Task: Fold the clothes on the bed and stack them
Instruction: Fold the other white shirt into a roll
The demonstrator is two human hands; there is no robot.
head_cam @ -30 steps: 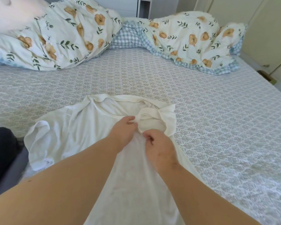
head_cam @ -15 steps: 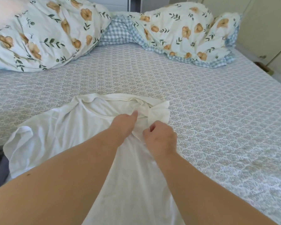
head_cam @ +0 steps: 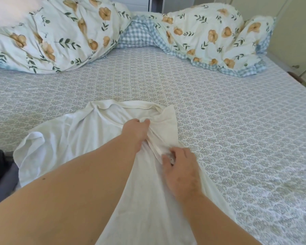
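We see one white garment (head_cam: 74, 138), a thin, soft T-shirt, spread on the near left part of the bed (head_cam: 219, 121). Its neckline points to the far side, the ribbed collar lying open in a curve. The left sleeve lies out flat with its hem curled up at the left edge. The right sleeve is folded in over the body, bunched and creased. The lower part of the shirt runs toward the near edge, wrinkled but mostly flat.
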